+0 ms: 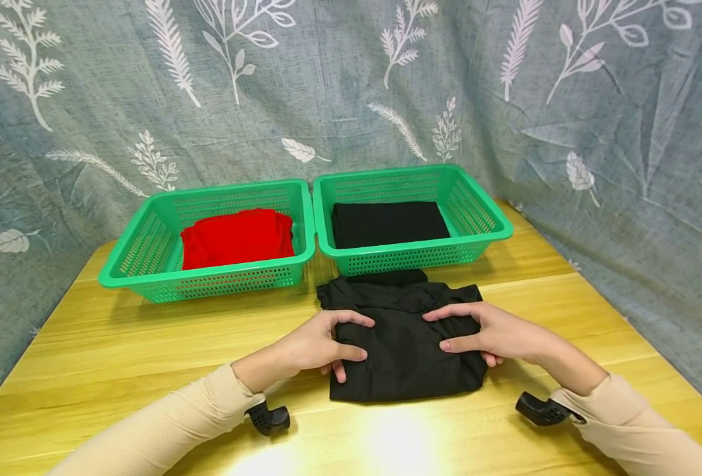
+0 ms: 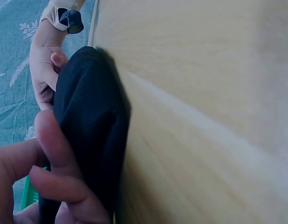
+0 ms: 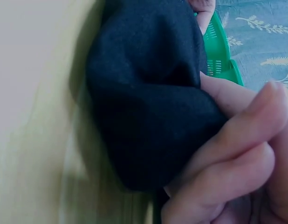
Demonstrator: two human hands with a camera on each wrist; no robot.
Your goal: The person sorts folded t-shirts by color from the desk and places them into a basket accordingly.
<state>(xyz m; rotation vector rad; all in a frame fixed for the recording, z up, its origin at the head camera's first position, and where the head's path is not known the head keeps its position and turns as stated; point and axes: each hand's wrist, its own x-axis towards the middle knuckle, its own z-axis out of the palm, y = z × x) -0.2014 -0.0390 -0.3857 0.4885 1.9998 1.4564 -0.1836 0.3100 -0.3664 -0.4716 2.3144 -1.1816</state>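
Observation:
A folded black garment (image 1: 407, 363) lies on the table in front of the baskets, its far edge bunched and uneven. At its left side, my left hand (image 1: 318, 340) grips it, thumb and index finger on top and other fingers curled at the edge. My right hand (image 1: 500, 334) holds the opposite side in a similar way. In the left wrist view, the garment (image 2: 90, 126) appears as a thick dark fold beside the curled fingers. The right wrist view shows its rounded side (image 3: 148, 107) against the fingers; the fingertips beneath are partly hidden.
Behind the garment stand two green baskets side by side. The left basket (image 1: 208, 276) contains folded red cloth (image 1: 238, 238); the right basket (image 1: 416, 246) contains a neatly folded black cloth (image 1: 389, 223). A patterned curtain (image 1: 339, 86) hangs behind the wooden table (image 1: 166, 350).

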